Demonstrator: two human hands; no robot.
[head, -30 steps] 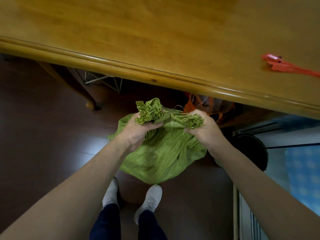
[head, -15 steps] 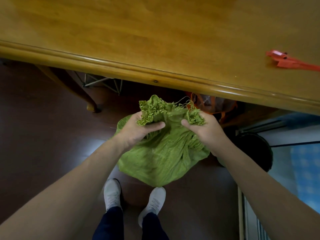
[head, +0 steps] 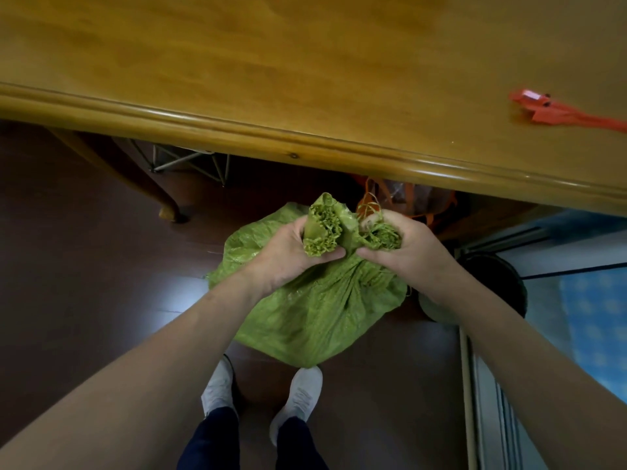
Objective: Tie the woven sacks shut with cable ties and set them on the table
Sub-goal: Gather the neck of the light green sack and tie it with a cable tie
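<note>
The sack (head: 315, 310), low over the floor below the table (head: 305, 140) edge, looks soft, light and frayed at the mouth, whose 2 bunches the left hand (head: 288, 256) and right hand (head: 407, 252) clench; best gripped at the gathered neck.

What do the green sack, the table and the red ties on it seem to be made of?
The green sack: likely woven plastic, slightly glossy; fine weave, crisp creases, frayed strands at the mouth. The table: wood, glossy varnish; grain, a knot on the moulded edge, glints. The red cable ties: probably plastic; thin flat strips, too blurred to be sure.
</note>
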